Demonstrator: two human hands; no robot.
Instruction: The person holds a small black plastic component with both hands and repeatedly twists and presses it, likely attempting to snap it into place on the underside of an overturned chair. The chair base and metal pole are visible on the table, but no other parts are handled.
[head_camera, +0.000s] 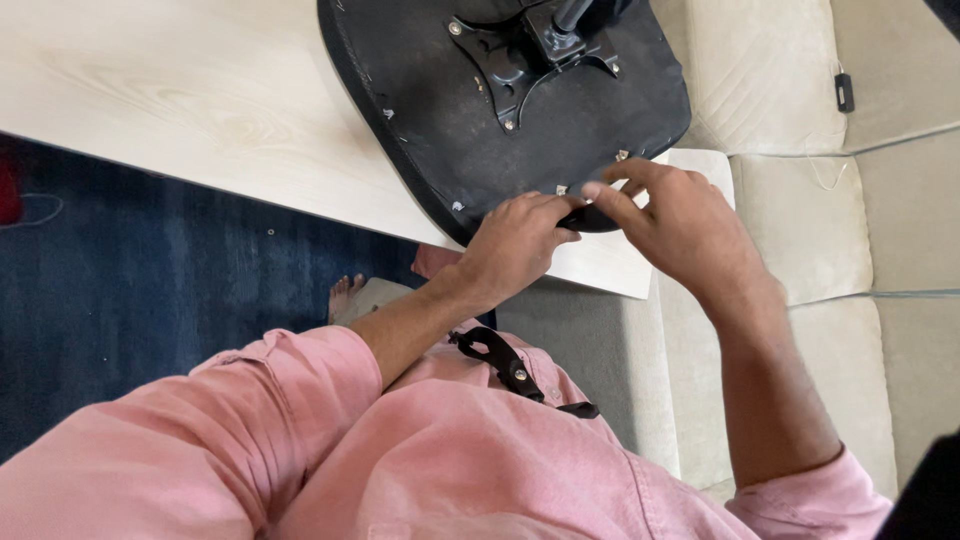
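An upturned black chair seat (480, 120) lies on a pale wooden table (200, 100), its metal mounting bracket (525, 55) facing up. Both hands meet at the seat's near edge. My left hand (515, 245) has its fingers closed around a small black part (585, 217) there. My right hand (675, 220) pinches the same black part from the other side, fingertips touching the seat's rim. The part is mostly hidden by the fingers.
A cream sofa (800, 200) runs along the right side, with a small dark object (845, 92) on its cushion. Dark blue carpet (150, 280) lies to the left. A bare foot (345, 295) shows below the table edge. A black strap (510, 365) hangs on the pink shirt.
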